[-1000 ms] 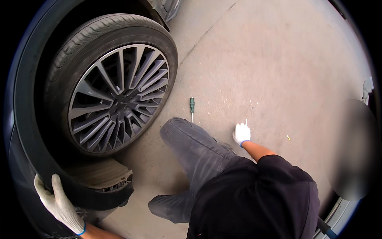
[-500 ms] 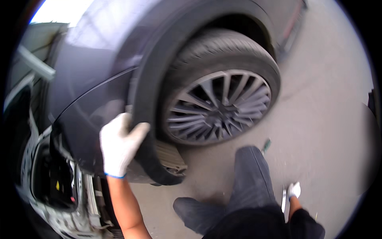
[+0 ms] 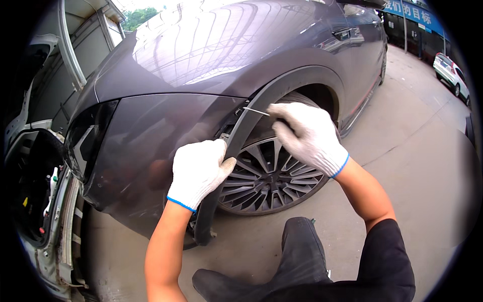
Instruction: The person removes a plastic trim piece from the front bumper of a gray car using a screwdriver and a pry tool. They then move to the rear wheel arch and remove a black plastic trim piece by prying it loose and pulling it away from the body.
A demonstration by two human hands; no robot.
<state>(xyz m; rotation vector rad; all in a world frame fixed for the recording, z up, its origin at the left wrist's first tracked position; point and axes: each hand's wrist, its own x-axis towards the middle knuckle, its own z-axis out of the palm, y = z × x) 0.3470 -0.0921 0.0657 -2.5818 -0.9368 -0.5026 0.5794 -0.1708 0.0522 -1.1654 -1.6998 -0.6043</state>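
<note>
A dark grey car's front corner fills the middle, its black wheel arch trim [image 3: 245, 127] curving over the alloy wheel [image 3: 266, 186]. The trim stands partly away from the bumper [image 3: 136, 146], showing a gap with clips. My left hand [image 3: 198, 168], in a white knit glove, grips the trim's front edge, thumb on the outer side and fingers partly hidden. My right hand [image 3: 309, 133], gloved alike, is closed on a thin silver metal tool [image 3: 256, 110]. The tool's tip reaches across the trim toward the gap; its handle is hidden in the palm.
An opened car body part [image 3: 63, 201] with bare metal edges stands at the left. My bent knees [image 3: 304, 246] are below the wheel. A small green object [image 3: 313, 220] lies on the concrete floor [image 3: 397, 176] beside one knee. A white car [image 3: 450, 73] is parked far right.
My right hand has come up from the floor at the lower right to the wheel arch, carrying the silver tool. My left hand stays on the trim. The view has tilted up.
</note>
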